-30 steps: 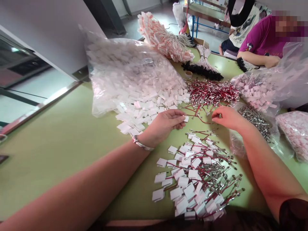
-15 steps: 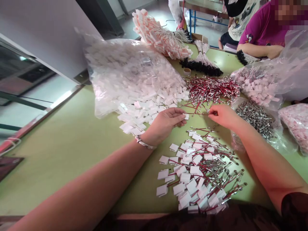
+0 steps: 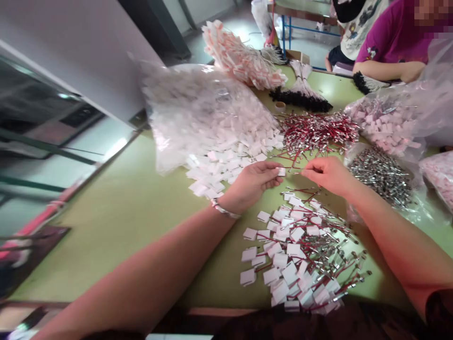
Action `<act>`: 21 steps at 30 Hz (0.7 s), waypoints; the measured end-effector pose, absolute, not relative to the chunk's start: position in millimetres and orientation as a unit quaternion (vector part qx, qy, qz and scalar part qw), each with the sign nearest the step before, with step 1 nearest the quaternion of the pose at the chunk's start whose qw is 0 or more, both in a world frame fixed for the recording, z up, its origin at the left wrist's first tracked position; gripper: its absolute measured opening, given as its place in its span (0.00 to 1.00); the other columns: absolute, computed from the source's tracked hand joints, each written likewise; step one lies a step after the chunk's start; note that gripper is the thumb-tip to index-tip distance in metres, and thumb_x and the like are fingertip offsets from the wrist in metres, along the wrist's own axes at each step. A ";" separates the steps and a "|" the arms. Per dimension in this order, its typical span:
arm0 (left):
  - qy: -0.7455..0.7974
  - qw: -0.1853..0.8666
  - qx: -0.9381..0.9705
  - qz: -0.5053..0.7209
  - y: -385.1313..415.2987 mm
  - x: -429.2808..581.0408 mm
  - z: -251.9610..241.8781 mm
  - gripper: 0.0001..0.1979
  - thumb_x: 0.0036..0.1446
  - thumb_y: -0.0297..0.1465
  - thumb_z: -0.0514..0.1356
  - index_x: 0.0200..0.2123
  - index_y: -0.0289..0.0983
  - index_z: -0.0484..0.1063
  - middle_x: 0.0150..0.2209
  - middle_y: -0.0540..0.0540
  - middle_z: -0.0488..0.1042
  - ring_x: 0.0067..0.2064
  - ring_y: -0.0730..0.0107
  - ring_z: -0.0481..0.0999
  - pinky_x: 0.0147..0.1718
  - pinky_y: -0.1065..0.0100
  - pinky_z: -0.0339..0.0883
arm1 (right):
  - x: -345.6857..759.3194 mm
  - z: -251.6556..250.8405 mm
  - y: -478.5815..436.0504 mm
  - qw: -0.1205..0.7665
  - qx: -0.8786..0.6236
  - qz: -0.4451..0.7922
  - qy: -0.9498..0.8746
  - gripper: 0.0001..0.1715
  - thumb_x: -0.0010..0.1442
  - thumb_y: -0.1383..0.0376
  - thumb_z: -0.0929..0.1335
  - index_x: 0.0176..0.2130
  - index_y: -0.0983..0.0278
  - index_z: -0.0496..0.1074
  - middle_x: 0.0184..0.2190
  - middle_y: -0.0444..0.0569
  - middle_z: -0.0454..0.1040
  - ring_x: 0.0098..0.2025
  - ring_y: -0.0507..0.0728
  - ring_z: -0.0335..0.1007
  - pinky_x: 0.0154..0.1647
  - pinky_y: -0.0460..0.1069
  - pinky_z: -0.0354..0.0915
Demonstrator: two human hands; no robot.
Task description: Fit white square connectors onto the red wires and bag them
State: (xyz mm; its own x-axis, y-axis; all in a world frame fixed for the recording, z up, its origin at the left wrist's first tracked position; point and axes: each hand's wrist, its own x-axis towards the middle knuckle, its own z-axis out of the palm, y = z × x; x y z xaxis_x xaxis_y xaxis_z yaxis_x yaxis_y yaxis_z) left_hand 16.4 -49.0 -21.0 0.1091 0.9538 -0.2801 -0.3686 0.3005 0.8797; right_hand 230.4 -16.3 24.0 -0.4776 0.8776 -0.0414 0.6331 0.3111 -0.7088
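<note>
Over at the green table (image 3: 116,217), held a small white connector (image 3: 281,172) in the left hand (image 3: 256,181), clamped between thumb and fingertips, out past the near pile. Wore a pale bracelet (image 3: 224,208) on that wrist, btw. Had the right hand (image 3: 327,174) just across from it, with thumb and fingers pinched together on a thin wire (image 3: 296,173), its tip near the connector but apart from it. Couldn't make out much more of that wire, way too tiny. Closer in, below both hands, had a pile of red wires with white connectors (image 3: 293,250), metal ends mostly toward the right. Off to the left, saw loose white pieces (image 3: 207,174) in front of a big clear bag (image 3: 198,108). Just beyond the hands, had a red wire heap (image 3: 320,132), with a tape roll (image 3: 280,106) and a black-ended white bundle (image 3: 302,97) behind it. Near the right forearm, spotted a bag of metal parts (image 3: 380,177). Across the table, saw a person in a purple shirt (image 3: 392,42).
</note>
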 end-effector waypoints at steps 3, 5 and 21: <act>0.445 0.685 0.314 0.483 -49.1 17.1 -19.0 0.09 0.47 0.25 0.68 0.33 0.31 0.74 0.28 0.49 0.77 0.28 0.76 0.76 0.32 0.73 0.70 | 227.9 24.6 -22.0 0.215 -0.496 0.345 -0.768 0.14 0.57 0.58 0.67 0.24 0.62 0.71 0.18 0.40 0.64 0.22 0.50 0.54 0.25 0.48 0.51; 0.436 0.694 0.310 0.482 -48.4 16.8 -18.3 0.06 0.49 0.23 0.67 0.33 0.31 0.74 0.27 0.49 0.77 0.27 0.77 0.76 0.31 0.74 0.70 | 226.0 23.8 -24.5 0.230 -0.490 0.376 -0.752 0.11 0.56 0.59 0.67 0.26 0.62 0.72 0.19 0.41 0.65 0.23 0.50 0.56 0.25 0.48 0.53; 0.399 0.716 0.315 0.478 -50.8 14.6 -23.6 0.04 0.53 0.24 0.66 0.34 0.31 0.74 0.29 0.47 0.78 0.27 0.79 0.76 0.29 0.76 0.70 | 224.8 7.8 -26.8 0.245 -0.416 0.288 -0.827 0.07 0.59 0.63 0.66 0.31 0.60 0.74 0.26 0.43 0.75 0.28 0.52 0.67 0.31 0.49 0.59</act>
State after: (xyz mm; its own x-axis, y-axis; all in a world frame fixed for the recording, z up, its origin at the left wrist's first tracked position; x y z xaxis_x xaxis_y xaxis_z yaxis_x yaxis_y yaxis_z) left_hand 14.6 -50.8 -23.6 0.2242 0.9365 -0.2696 -0.4343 0.3437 0.8326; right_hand 224.8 -26.8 7.8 -0.5348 0.8287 0.1651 0.5466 0.4883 -0.6803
